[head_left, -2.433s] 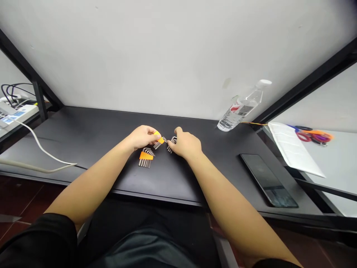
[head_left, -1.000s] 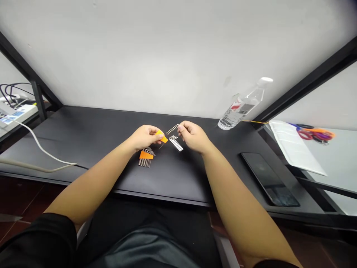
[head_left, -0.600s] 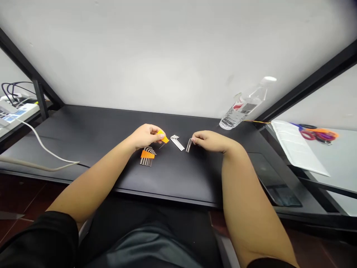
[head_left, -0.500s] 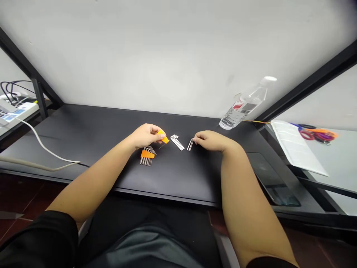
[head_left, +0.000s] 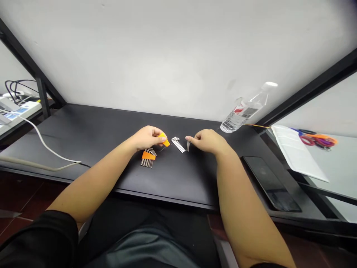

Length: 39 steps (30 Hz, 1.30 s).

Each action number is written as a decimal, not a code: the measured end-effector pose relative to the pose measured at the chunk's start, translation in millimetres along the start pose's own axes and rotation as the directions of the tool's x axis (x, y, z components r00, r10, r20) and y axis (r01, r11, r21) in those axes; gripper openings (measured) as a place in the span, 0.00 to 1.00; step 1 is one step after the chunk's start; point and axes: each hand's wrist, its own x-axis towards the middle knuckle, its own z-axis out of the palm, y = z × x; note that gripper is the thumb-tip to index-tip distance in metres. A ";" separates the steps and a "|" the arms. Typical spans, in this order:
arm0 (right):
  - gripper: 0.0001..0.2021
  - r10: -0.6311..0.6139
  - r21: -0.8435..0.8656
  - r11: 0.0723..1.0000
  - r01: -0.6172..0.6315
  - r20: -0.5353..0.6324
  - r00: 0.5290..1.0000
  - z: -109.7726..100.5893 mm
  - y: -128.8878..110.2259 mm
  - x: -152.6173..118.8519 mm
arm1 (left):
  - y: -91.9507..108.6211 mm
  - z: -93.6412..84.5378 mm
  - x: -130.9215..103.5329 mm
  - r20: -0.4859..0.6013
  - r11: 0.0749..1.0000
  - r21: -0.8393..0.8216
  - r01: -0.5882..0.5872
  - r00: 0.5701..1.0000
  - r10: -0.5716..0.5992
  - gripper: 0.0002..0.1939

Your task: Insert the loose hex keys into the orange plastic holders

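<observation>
My left hand (head_left: 151, 138) pinches a yellow hex key holder (head_left: 165, 140) between thumb and fingers, just above the table. A thin hex key (head_left: 163, 150) sticks out from under it. Closed in a pinch, my right hand (head_left: 205, 140) is on a small group of hex keys (head_left: 188, 145); its fingers cover their bent ends, so how many it grips is unclear. Between the hands, several loose silver hex keys (head_left: 179, 145) lie side by side. An orange holder (head_left: 148, 155) filled with several hex keys rests below my left hand.
A clear water bottle (head_left: 238, 116) stands at the back right of the black table (head_left: 111, 128). A dark phone or tablet (head_left: 270, 182) lies right of my right forearm. White cables (head_left: 39, 136) cross the left side; scissors (head_left: 315, 138) and a white packet (head_left: 297, 152) are at far right.
My right hand has shifted slightly left, its fingers now covering more of the small group of hex keys. My left hand keeps the yellow holder in nearly the same place.
</observation>
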 end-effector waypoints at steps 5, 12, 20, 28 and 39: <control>0.11 0.001 0.059 0.998 -0.003 0.029 1.000 7.7 -15.8 -0.2 | 1.6 1.2 -1.5 -0.010 1.000 -0.003 -0.009 1.000 0.009 0.12; 0.11 -0.043 0.173 0.984 0.034 0.050 0.998 12.4 -30.7 -3.4 | 2.1 0.7 -1.5 -0.007 1.000 0.017 -0.012 1.000 0.012 0.12; 0.17 -0.150 0.250 0.953 0.170 -0.096 0.984 13.5 -35.9 -7.8 | 1.1 0.7 0.6 -0.037 1.000 -0.001 -0.015 0.999 0.015 0.11; 0.16 -0.427 0.569 0.711 0.413 -0.116 0.897 10.4 -49.3 -25.5 | 5.9 2.6 -2.6 -0.088 0.998 0.020 -0.054 0.995 0.055 0.12; 0.14 -0.476 0.608 0.670 0.427 -0.090 0.875 7.0 -44.4 -23.5 | 4.3 4.6 -0.9 -0.090 0.997 0.005 -0.078 0.993 0.078 0.14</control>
